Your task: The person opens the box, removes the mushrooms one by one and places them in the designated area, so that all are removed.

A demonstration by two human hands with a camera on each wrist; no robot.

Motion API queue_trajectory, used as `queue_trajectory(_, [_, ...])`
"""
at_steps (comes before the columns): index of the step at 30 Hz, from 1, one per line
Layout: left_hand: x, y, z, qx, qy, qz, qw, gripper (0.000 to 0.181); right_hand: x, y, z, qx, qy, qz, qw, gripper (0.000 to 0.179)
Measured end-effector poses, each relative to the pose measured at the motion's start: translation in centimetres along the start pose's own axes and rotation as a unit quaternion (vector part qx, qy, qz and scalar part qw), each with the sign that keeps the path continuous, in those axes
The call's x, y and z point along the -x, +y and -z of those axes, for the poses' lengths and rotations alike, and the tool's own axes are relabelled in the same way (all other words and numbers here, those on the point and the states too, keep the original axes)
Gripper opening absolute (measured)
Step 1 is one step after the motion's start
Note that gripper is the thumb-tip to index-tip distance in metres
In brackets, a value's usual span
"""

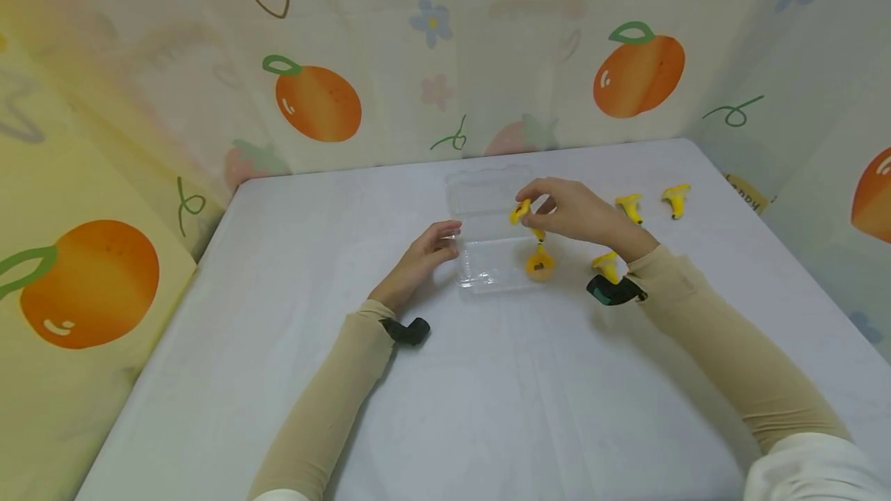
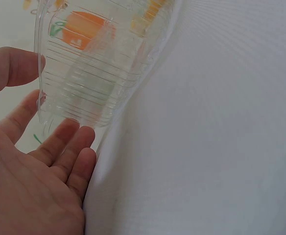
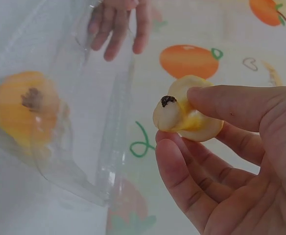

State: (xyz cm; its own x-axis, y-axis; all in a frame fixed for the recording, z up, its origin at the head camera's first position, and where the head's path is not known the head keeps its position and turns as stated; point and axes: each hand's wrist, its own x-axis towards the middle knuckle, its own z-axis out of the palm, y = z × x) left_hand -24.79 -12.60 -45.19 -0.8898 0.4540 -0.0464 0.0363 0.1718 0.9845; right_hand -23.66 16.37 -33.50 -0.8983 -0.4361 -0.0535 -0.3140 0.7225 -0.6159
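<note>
My right hand [image 1: 574,211] pinches a small yellow mushroom-shaped piece [image 3: 189,110] between thumb and fingers, above the clear plastic box. A dark tip shows at the end of its pale stem. Below it, another yellow piece [image 1: 539,265] lies at the right end of the box's tray [image 1: 480,284]; in the right wrist view it is seen partly through the plastic. The clear lid [image 1: 480,192] is folded back toward the wall. At the box's left edge, the fingertips of my left hand [image 1: 421,253] touch the rim, with fingers loosely extended.
Two more yellow pieces [image 1: 629,207] [image 1: 675,199] lie at the right back of the white-covered table [image 1: 313,408]. Another yellow piece [image 1: 608,267] lies beside my right wrist, partly hidden. A fruit-printed cloth [image 1: 390,45] hangs behind the table.
</note>
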Motion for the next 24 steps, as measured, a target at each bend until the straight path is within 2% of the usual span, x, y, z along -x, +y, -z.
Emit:
queue_trajectory(4, [-0.1, -0.1, 0.0, 0.002, 0.000, 0.000, 1.0000, 0.054, 0.3, -0.1, 0.8, 0.000, 0.015, 0.002, 0.9999, 0.038])
queue_trajectory(15, [-0.1, -0.1, -0.1, 0.004, 0.007, -0.007, 0.9999, 0.053, 0.8, -0.2, 2.1, 0.016, 0.016, 0.005, 0.9997, 0.037])
queue_trajectory(24, [-0.2, -0.2, -0.2, 0.001, 0.010, -0.008, 0.9999, 0.052, 1.8, 0.2, 3.4, 0.022, 0.025, -0.020, 0.9993, 0.038])
